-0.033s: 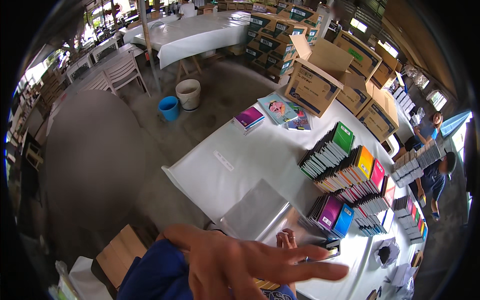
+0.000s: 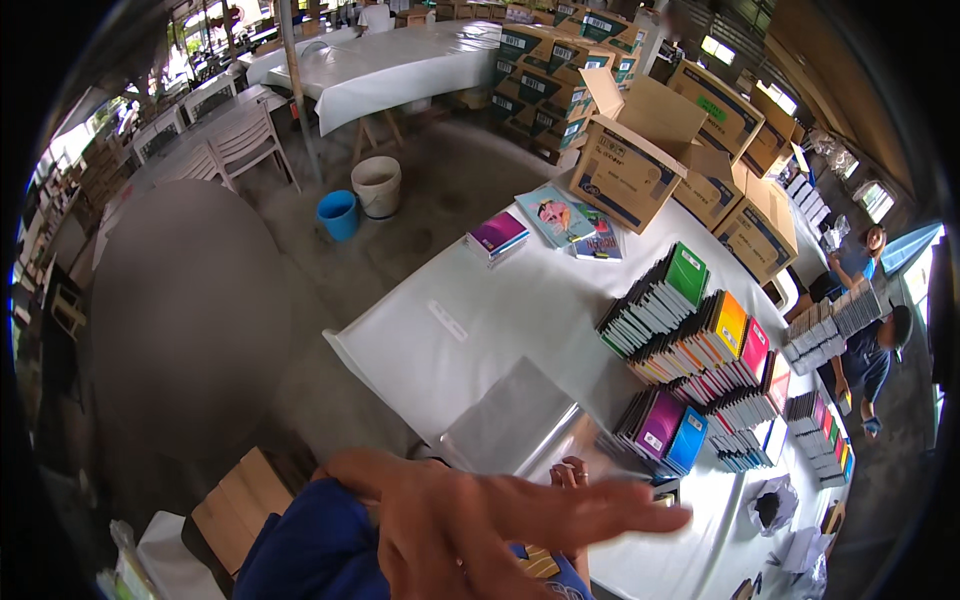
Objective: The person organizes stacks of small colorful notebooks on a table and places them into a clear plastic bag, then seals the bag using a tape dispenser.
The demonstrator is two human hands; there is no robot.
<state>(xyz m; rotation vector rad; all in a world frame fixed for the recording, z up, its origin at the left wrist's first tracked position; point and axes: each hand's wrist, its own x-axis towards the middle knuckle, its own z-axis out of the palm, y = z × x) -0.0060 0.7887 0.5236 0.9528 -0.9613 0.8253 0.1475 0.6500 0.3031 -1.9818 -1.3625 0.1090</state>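
- Well, the table took up the most room, its white cover running from the person's lap off to the right.
- Cartons came next, crowding its far edge, the front one with its flaps up.
- Then the notebooks, packed in tight rows on the right side, green, orange, pink, purple and blue covers showing.
- Here was the clear film, flat and glossy on the table's near part, left of those rows and just beyond the hands.
- Picture books overlapped up by the cartons, with a small purple pile just left of them.
- Over to the left hand, blurred close to the camera: fingers stretched rightward, nothing seen in them.
- And the right hand, mostly hidden behind it: fingers bent beside the film, but whether they gripped anything, I couldn't tell.
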